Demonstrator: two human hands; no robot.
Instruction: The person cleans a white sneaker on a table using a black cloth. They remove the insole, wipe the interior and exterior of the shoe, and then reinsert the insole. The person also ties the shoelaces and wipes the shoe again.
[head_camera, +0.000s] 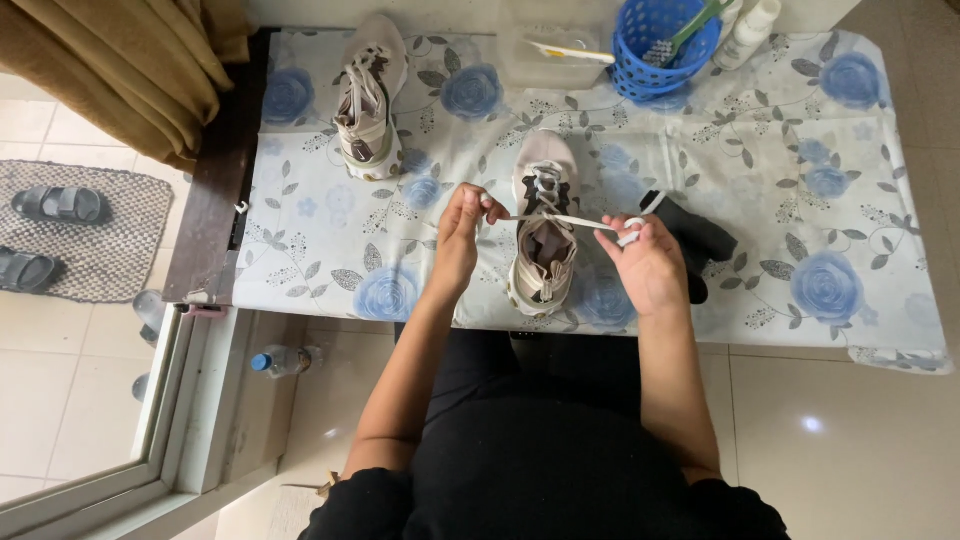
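A pale sneaker (545, 225) lies on the flowered tablecloth (770, 150), toe pointing away from me. Its white shoelace (570, 220) is stretched sideways across the shoe between both hands. My left hand (462, 232) pinches one end of the lace just left of the shoe. My right hand (648, 262) grips the other end, wound around the fingers, to the right of the shoe. A second matching sneaker (368, 100) sits at the far left of the table with loose laces.
A black cloth (698, 238) lies right of my right hand. At the back stand a blue basket (662, 48) with a brush, a clear box (545, 50) and a white bottle (748, 35). A plastic bottle (282, 360) and grey sandals (58, 205) are on the floor left.
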